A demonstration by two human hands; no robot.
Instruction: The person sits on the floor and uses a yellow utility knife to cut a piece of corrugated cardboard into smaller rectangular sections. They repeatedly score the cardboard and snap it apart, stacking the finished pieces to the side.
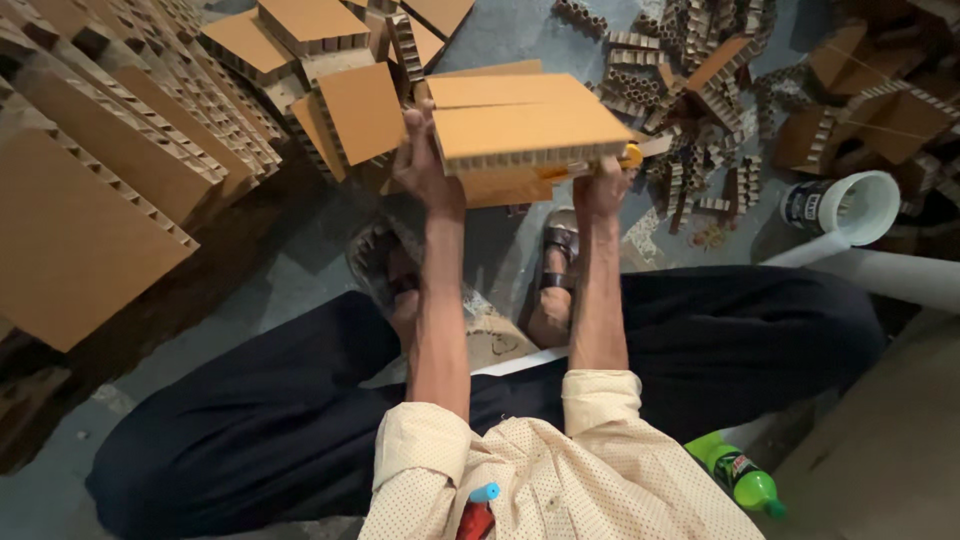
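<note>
I hold a stack of thick brown honeycomb cardboard pieces (525, 125) up in front of me, above my sandalled feet. My left hand (428, 165) grips the stack's left edge, thumb on top. At the stack's near right corner my right hand (600, 188) clasps it from below. A small yellow object (631, 157) peeks out beside the right hand; what it is cannot be told. My legs in dark trousers spread to both sides on the grey floor.
Tall stacks of honeycomb cardboard sheets (90, 210) fill the left. Cut cardboard blocks (310, 35) lie at the top centre, scrap strips (690, 70) at the top right. A white cup (850, 205) rests on a white pipe (890, 275). A green bottle (740, 475) lies by my right hip.
</note>
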